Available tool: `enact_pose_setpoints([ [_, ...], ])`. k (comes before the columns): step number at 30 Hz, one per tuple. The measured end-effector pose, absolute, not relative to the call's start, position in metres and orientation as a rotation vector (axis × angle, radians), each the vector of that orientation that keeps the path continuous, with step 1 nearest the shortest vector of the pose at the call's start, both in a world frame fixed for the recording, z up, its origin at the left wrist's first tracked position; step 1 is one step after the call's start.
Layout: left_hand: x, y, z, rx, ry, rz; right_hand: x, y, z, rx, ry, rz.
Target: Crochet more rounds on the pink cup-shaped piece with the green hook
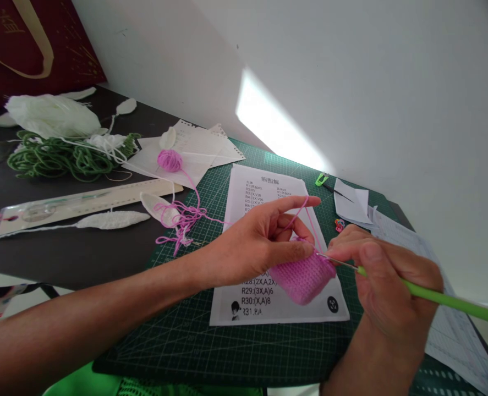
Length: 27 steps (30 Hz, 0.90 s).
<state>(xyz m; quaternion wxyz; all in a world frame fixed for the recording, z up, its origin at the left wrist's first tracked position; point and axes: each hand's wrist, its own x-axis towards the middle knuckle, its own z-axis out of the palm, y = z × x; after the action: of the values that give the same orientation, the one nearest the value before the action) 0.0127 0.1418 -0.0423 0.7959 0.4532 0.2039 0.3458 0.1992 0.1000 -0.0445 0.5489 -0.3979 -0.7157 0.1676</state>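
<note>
A pink crocheted piece (303, 278) hangs over the printed pattern sheet (227, 308). Pinched at its upper edge between thumb and fingers, it is held by my left hand (268, 236). That hand's index finger points out to the right, with pink yarn looped over it. My right hand (392, 275) grips a crochet hook (437, 297) with a green handle, its metal tip at the top edge of the piece. From my left hand the yarn runs to a loose pink tangle (186, 220) and a small pink yarn ball (170, 160).
A green cutting mat (177, 330) lies under the sheet. Leftward are green yarn (62, 157), a white yarn bundle (54, 115), a ruler-like strip (91, 203) and white crocheted leaf shapes (114, 220). Papers (351, 203) and a green clip (322, 179) lie near the wall.
</note>
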Motion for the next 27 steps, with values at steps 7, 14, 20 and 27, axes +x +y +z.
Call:
enact_pose_setpoints([
  [7, 0.013, 0.139, -0.042, 1.199, 0.535, 0.793, 0.197, 0.095, -0.043, -1.044, -1.754, 0.347],
  [14, 0.020, 0.131, -0.050, 1.580, 0.709, 0.979, 0.177, 0.105, -0.053, -1.176, -1.913, -0.177],
  [20, 0.025, 0.133, -0.047, 1.173, 0.642, 1.023, 0.154, 0.112, -0.073, -1.201, -1.614, -0.467],
  [27, 0.022, 0.137, -0.043, 0.821, 0.514, 0.905, 0.152, 0.113, -0.077, -1.008, -1.507, -0.487],
])
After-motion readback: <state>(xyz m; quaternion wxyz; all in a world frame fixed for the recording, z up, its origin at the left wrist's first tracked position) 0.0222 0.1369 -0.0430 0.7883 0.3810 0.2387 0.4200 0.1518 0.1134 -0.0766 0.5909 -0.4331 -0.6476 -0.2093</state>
